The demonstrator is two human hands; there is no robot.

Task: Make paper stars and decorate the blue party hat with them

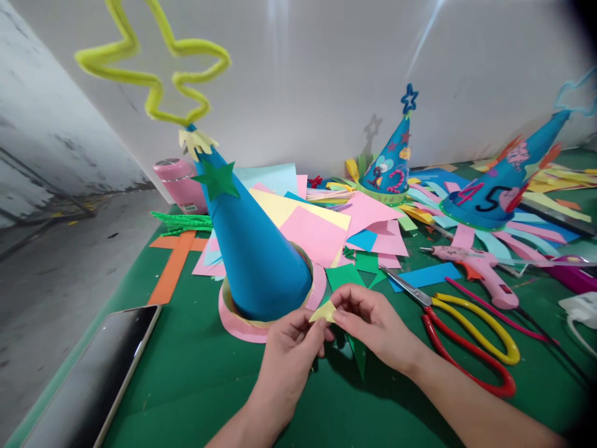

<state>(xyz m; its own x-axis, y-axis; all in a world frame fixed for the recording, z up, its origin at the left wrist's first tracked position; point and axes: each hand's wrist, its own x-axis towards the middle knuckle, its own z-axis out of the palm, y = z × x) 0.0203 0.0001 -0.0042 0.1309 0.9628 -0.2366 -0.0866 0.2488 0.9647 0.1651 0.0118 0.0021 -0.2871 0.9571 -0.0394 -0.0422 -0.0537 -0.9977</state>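
Between the fingertips of both hands is a small pale yellow paper piece (323,311), its full outline partly hidden by fingers. My left hand (291,348) pinches its lower left side, and my right hand (368,320) grips its right edge. Just behind them stands a blue paper cone hat (261,261) with a pink brim (240,330), leaning to the left. It carries a green paper star (218,180) and a yellow pipe-cleaner star (200,46) at its tip. Green paper scraps (359,358) lie under and behind my hands.
Scissors (424,298) with red and yellow handles and a pink glue gun (485,267) lie to the right. A phone (88,379) rests at the left edge. Coloured paper sheets (312,236) and two decorated cone hats, one blue (389,162), the other numbered (513,168), stand behind.
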